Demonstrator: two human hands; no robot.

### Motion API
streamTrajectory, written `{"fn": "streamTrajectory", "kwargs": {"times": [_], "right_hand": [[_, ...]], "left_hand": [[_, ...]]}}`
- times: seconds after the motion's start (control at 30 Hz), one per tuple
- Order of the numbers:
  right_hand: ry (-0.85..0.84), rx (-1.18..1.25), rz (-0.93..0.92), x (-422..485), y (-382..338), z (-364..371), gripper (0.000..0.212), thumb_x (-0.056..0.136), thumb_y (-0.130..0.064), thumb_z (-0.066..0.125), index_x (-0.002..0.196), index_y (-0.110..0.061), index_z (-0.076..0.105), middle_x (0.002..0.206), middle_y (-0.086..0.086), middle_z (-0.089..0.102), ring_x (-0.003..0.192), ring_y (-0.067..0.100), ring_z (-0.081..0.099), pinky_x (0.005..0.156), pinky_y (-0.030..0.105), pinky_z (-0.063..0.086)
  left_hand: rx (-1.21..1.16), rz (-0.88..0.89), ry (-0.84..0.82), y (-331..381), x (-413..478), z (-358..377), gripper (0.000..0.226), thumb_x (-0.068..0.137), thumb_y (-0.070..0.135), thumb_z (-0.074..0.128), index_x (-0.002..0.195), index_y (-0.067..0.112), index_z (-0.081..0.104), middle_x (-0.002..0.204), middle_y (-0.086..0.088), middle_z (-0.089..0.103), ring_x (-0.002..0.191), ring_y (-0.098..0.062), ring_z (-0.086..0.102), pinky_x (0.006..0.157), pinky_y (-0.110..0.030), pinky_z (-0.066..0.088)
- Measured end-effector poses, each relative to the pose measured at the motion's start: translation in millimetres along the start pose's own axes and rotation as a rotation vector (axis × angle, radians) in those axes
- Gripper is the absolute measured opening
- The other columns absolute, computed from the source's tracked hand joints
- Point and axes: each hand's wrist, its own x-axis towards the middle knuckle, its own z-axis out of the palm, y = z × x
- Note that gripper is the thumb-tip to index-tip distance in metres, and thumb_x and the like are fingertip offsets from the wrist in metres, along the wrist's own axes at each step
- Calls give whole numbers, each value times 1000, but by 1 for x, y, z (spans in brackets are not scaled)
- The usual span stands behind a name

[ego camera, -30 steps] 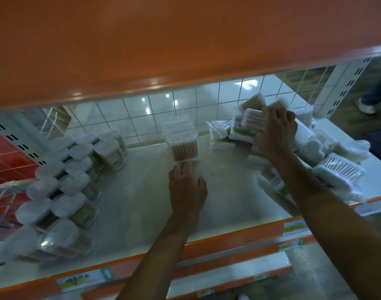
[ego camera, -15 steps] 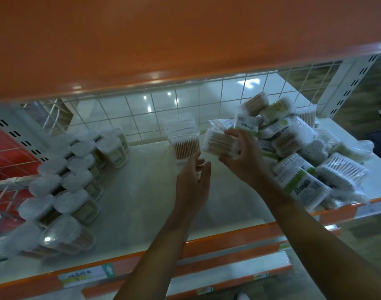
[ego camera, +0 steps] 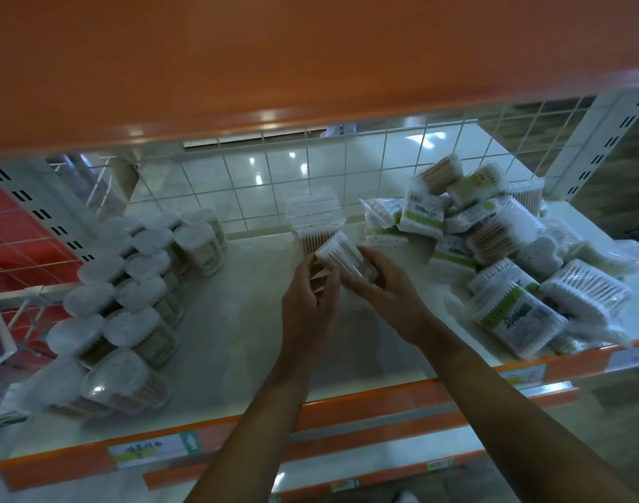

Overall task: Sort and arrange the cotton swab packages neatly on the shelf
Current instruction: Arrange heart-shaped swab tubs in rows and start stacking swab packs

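Both hands hold one clear box of cotton swabs [ego camera: 341, 257] above the middle of the white shelf [ego camera: 238, 335]. My left hand [ego camera: 310, 295] grips its left end and my right hand [ego camera: 381, 285] grips its right side. Just behind it, by the back grid, stands a clear square box of swabs [ego camera: 316, 223]. On the right lies a loose heap of bagged swab packs [ego camera: 492, 248] with green labels. Rows of round lidded swab tubs [ego camera: 136, 295] stand at the left.
An orange upper shelf [ego camera: 274, 67] overhangs the top of the view. A white wire grid [ego camera: 310, 176] closes the back. The orange front rail [ego camera: 347, 408] carries price labels. A lower shelf shows below, and a red panel stands at far left.
My right hand pulled a swab box out of the right heap and brought it left to the middle. My left hand rose off the shelf and took hold of it too.
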Motion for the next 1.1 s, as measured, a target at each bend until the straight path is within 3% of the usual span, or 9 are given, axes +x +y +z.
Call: {"fn": "streamTrajectory", "kwargs": {"times": [0.17, 0.3, 0.4, 0.5, 0.67, 0.73, 0.87, 0.97, 1.1], "right_hand": [[-35, 211, 124, -2, -1, 1, 56, 80, -30, 60, 132, -14, 46, 120, 8, 54, 103, 21, 60, 78, 33, 54], [-48, 245, 189, -1, -4, 4, 38, 86, -32, 58, 117, -12, 51, 108, 10, 58, 86, 18, 60, 63, 29, 49], [-71, 249, 171, 0, -7, 5, 31, 94, -32, 49, 107, -4, 53, 92, 13, 59, 70, 18, 60, 53, 26, 47], [-100, 215, 174, 1, -14, 6, 51, 90, -47, 45, 107, 1, 54, 88, 16, 61, 64, 19, 60, 51, 28, 48], [-105, 195, 139, 3, -23, 9, 49, 90, -48, 41, 111, -6, 53, 89, 16, 63, 66, 20, 61, 56, 30, 51], [-99, 133, 104, 5, -25, 12, 42, 92, -47, 46, 114, -12, 52, 92, 9, 63, 69, 17, 62, 57, 30, 50], [-85, -102, -98, 10, -28, 20, 45, 85, -37, 57, 126, -19, 48, 111, -5, 60, 85, 11, 65, 62, 23, 53], [-89, -249, -189, 14, -30, 29, 46, 86, -21, 66, 129, -22, 50, 119, -3, 56, 89, 7, 63, 66, 22, 55], [-70, -299, -151, 21, -33, 44, 34, 91, -21, 58, 126, -23, 56, 114, -10, 55, 90, -1, 59, 72, 16, 52]], "left_hand": [[27, 109, 15, -13, 0, -8, 63, 82, 14, 69, 139, 14, 41, 129, 4, 53, 109, -2, 57, 83, -17, 50], [260, 370, 3, -22, 0, -10, 82, 71, 3, 72, 142, 11, 33, 145, -11, 34, 136, -21, 33, 103, -13, 34], [332, 417, -52, -22, -3, -10, 83, 72, 6, 72, 142, 21, 29, 150, -12, 28, 139, -23, 28, 102, -19, 35], [323, 422, -34, -25, -4, -9, 75, 75, 8, 73, 137, 22, 35, 145, -14, 34, 133, -25, 35, 100, -27, 39], [294, 331, 54, -30, -1, -13, 63, 75, 19, 78, 129, 5, 50, 125, -11, 52, 110, -9, 46, 89, -1, 34], [299, 204, 80, -27, -1, -15, 59, 77, 33, 75, 126, 10, 52, 119, -4, 56, 99, -3, 48, 78, -5, 38], [307, 29, 118, -27, -2, -20, 51, 78, 62, 55, 107, 20, 58, 95, 6, 63, 82, -11, 59, 67, -22, 45], [282, -6, 122, -29, -3, -27, 45, 81, 59, 54, 101, 20, 58, 88, 7, 61, 76, -10, 56, 64, -20, 39], [261, 5, 130, -28, -7, -37, 38, 85, 56, 53, 97, 20, 58, 83, 7, 62, 73, -9, 56, 61, -20, 38]]}}
